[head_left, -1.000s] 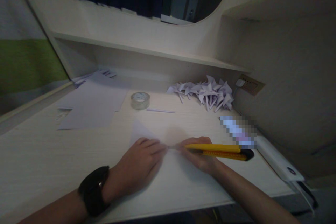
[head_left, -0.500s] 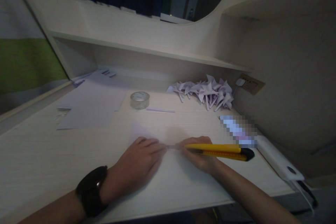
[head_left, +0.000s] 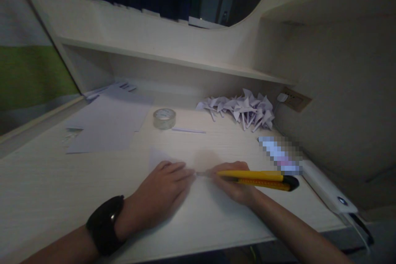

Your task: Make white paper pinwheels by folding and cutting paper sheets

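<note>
Near the front edge of the desk [head_left: 37, 181] both hands are down on a pale sheet of paper [head_left: 161, 157] — the left hand [head_left: 161, 198], wrist in a dark watch [head_left: 105, 225], lies flat with fingers together, pinning the sheet. The right hand [head_left: 235, 185] is closed round a yellow utility knife [head_left: 256, 177], its tip meeting the left fingertips at the paper's middle. By my reading, a cut is in hand, blade set at its start. What comes next calls for a steady draw along the line, left fingers kept clear of the edge — and firm pressure so the sheet doesn't slide. Further back sit a roll of tape [head_left: 164, 118], loose sheets [head_left: 108, 123] and a heap of folded paper pinwheels [head_left: 244, 109].
</note>
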### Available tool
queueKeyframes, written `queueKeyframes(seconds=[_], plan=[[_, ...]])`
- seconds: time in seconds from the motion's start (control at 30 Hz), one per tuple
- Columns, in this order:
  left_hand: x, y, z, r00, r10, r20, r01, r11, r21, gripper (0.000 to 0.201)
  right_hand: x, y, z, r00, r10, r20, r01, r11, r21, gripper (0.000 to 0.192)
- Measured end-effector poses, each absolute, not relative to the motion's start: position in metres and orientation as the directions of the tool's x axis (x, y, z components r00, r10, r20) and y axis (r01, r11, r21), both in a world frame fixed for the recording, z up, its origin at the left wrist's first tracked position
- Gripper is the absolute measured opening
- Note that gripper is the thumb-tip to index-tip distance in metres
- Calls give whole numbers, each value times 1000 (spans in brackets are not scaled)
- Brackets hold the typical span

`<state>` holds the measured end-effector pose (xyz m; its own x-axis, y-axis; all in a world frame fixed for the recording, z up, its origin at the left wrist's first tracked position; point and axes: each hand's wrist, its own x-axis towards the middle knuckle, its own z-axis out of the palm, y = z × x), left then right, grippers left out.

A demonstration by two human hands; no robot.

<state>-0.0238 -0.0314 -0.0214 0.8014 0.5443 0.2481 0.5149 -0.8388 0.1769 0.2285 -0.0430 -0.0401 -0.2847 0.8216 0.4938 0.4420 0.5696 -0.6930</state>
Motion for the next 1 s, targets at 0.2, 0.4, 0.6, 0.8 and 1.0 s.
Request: queueKeyframes(seconds=[0.2, 0.4, 0.6, 0.8, 1.0], plan=[[-24, -30, -25, 811, 526, 255, 492, -850, 188, 34, 228, -43, -37, -296, 818, 494, 443, 576, -688, 14], [-26, -29, -21, 809, 537, 239, 501, -843, 195, 32, 226, -46, -31, -281, 841, 463, 434, 541, -720, 15], [-27, -29, -18, 825, 517, 229, 477, -853, 211, 34, 225, -48, -27, -264, 858, 440, 433, 513, -741, 16], [-28, -28, -19, 821, 522, 231, 482, -851, 210, 34, 226, -46, -30, -245, 874, 419, 410, 485, -772, 14], [-28, -26, -22, 818, 515, 257, 468, -855, 223, 34, 228, -44, -34, -240, 871, 428, 381, 490, -784, 16]])
